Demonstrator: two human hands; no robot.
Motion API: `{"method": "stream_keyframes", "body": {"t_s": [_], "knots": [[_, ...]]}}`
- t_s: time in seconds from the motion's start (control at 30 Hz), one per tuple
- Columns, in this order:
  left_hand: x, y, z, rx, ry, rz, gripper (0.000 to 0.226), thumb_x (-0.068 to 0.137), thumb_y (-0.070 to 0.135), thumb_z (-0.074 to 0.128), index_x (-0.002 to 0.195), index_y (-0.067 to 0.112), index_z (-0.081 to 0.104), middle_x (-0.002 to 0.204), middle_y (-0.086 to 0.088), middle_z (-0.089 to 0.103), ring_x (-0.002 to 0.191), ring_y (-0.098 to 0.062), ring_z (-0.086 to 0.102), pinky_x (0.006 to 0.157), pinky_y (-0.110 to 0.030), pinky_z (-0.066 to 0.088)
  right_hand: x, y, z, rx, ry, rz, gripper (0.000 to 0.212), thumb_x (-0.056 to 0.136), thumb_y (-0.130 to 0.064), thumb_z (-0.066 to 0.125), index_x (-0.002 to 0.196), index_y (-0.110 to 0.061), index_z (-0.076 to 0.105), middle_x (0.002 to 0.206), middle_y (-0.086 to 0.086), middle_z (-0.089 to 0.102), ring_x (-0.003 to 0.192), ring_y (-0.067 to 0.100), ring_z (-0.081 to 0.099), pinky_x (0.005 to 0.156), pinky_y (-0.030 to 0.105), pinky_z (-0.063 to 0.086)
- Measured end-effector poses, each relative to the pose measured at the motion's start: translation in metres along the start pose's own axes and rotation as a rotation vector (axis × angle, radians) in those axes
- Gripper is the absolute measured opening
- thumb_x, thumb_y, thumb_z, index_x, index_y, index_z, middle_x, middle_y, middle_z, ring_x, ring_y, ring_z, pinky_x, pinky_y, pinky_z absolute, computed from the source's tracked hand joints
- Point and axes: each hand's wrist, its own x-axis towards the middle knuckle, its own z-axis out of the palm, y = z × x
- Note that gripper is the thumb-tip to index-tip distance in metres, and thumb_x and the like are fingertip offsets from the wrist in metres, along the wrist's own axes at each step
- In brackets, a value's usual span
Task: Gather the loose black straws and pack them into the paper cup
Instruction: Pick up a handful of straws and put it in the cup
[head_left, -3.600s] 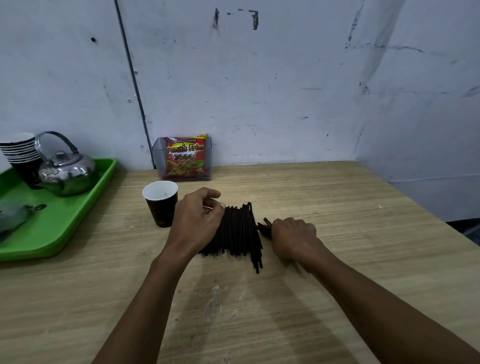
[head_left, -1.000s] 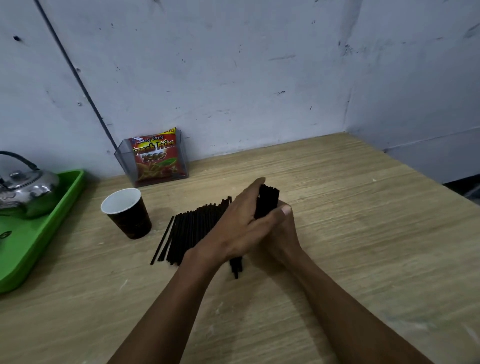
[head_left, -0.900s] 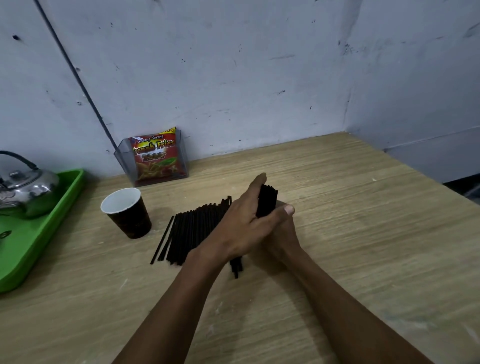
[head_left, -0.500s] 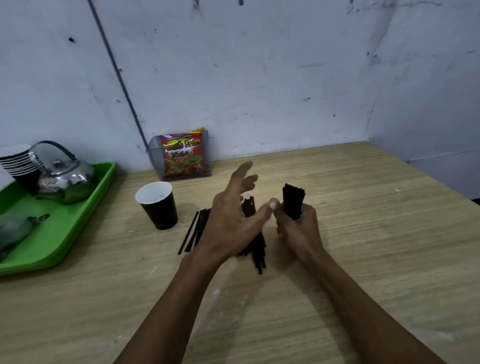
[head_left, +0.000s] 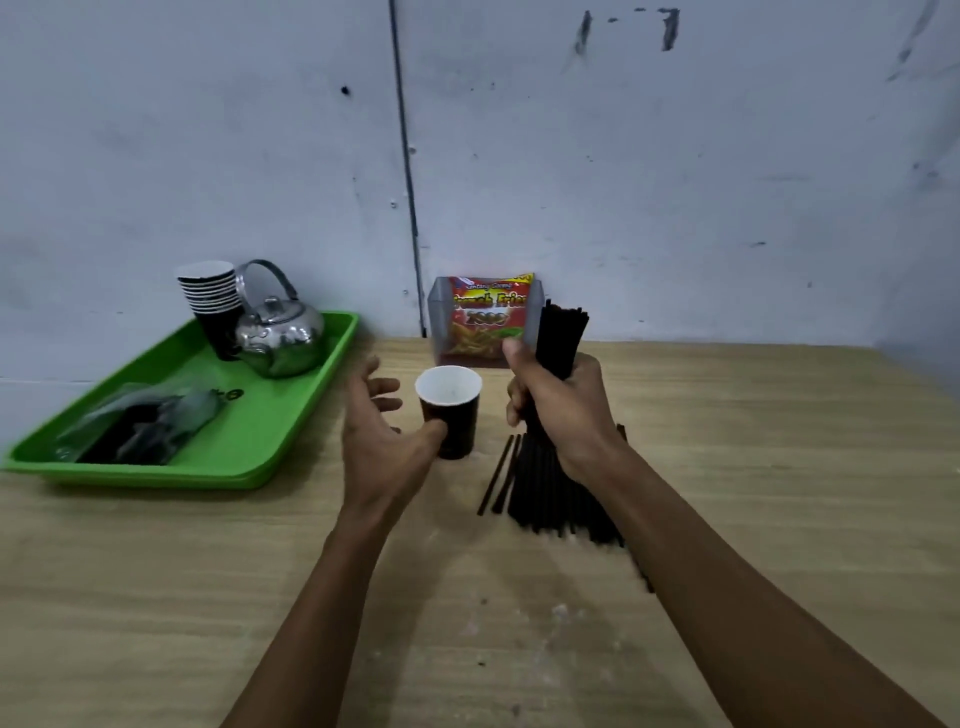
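Your right hand is clamped on an upright straw bundle just right of the paper cup; your left hand, grip apart, nears the cup; loose straws lie on the bench behind that fist

- The red snack bag stands in a clear box, just past the thumb of the right hand. Big yellow letters on it say "French Fries", but the last letters are cut off
- Under that is the number "2000"
- The small words at the top of the bag are too tiny to read
- A dark mark on the green tray, left of the left hand's fingers, is too blurry to read
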Motion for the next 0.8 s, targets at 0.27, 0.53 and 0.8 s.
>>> {"method": "stream_keyframes", "body": {"t_s": [0.27,0.53,0.8], "knots": [[0.01,-0.039,0.031,0.048,-0.242,-0.118,0.101,0.046,0.044,0.087,0.135,0.029,0.042,0.124,0.006,0.063,0.117,-0.017,0.06,0.094,-0.035,0.052,0.051,0.008,0.054,0.22,0.109,0.078,0.033,0.094,-0.025,0.063,0.065,-0.011,0.053,0.067,0.005,0.057,0.045,0.002,0.055,0.046,0.013,0.045],[0.016,-0.051,0.036,0.019,-0.233,-0.15,0.078,0.054,0.057,0.073,0.125,0.028,0.055,0.114,0.005,0.07,0.108,-0.017,0.065,0.09,-0.047,0.053,0.064,0.048,0.063,-0.199,-0.044,0.268,0.028,0.088,-0.035,0.07,0.09,-0.006,0.07,0.072,-0.001,0.062,0.072,0.012,0.06,0.068,0.026,0.046],[0.016,-0.049,0.032,0.013,-0.241,-0.156,0.074,0.055,0.054,0.073,0.121,0.026,0.056,0.108,0.006,0.072,0.1,-0.013,0.068,0.087,-0.045,0.056,0.054,0.047,0.059,-0.197,-0.063,0.276,0.018,0.077,-0.015,0.081,0.077,-0.012,0.063,0.08,0.001,0.069,0.072,0.007,0.064,0.063,0.021,0.045]]}}
